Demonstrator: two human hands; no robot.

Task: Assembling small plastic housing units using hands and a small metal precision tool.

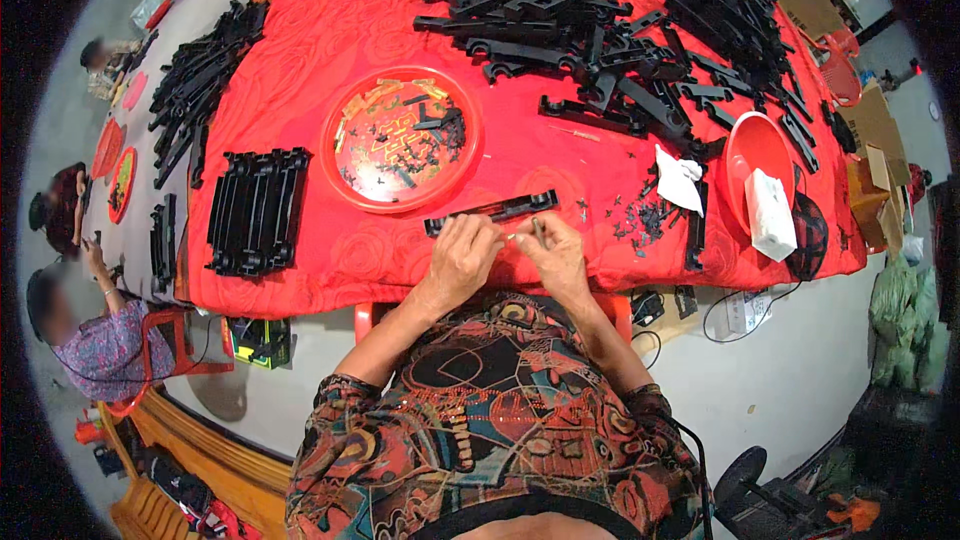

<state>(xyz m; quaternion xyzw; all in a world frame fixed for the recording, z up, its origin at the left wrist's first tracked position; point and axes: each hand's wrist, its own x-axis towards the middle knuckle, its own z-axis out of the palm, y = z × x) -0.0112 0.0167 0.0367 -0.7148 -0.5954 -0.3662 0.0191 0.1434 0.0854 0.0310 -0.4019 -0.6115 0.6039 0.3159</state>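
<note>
Fingers (480,235) of the left hand (462,255) are curled and pressed together, their tips meeting those of the right hand (555,252) over a small dark part (538,230) with a pale sliver beside it; both hands pinch at it, though the part is too small to tell more. Both hands sit at the near edge of the tabletop (300,60), which wears a red cloth.

At nine o'clock from the hands lies a neat stack of black plastic bars (255,210), and farther out at ten o'clock a loose heap of black bars (195,80). At eleven o'clock stands a round red tray (345,175) scattered with tiny black bits. Just beyond the fingertips, at twelve o'clock, a single black bar (490,211) lies crosswise, apart from the hands. At one o'clock sprawls a big pile of black bars (600,30). At two o'clock lie a white cloth (680,180) and black scraps (640,220), then a red bowl (745,140) with a white packet (772,215) on its rim.
</note>
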